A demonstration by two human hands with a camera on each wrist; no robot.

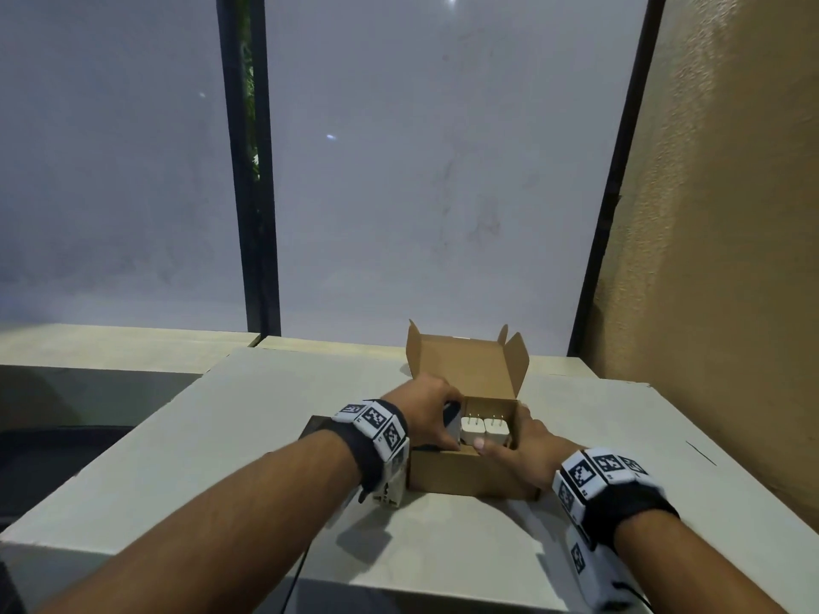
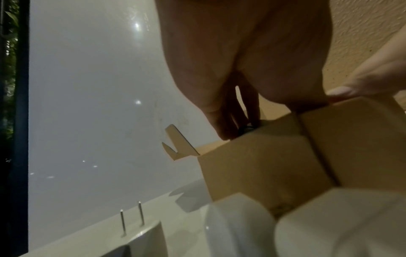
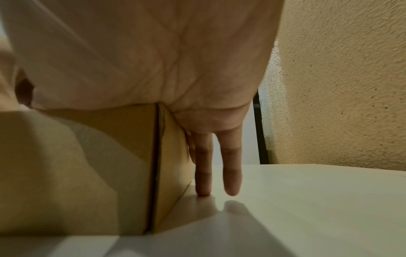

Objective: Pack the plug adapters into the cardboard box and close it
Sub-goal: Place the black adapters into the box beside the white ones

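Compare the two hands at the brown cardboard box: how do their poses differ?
The left hand curls round a dark object over the brown cardboard box; the right hand lies straight-fingered against the box's right side, thumb on its near rim. Both are at the box.

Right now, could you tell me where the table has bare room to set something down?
Bare table lies right of the cardboard box, toward the textured wall, and left of the left hand. It is crowded at the box itself, flanked by that hand and the right hand.
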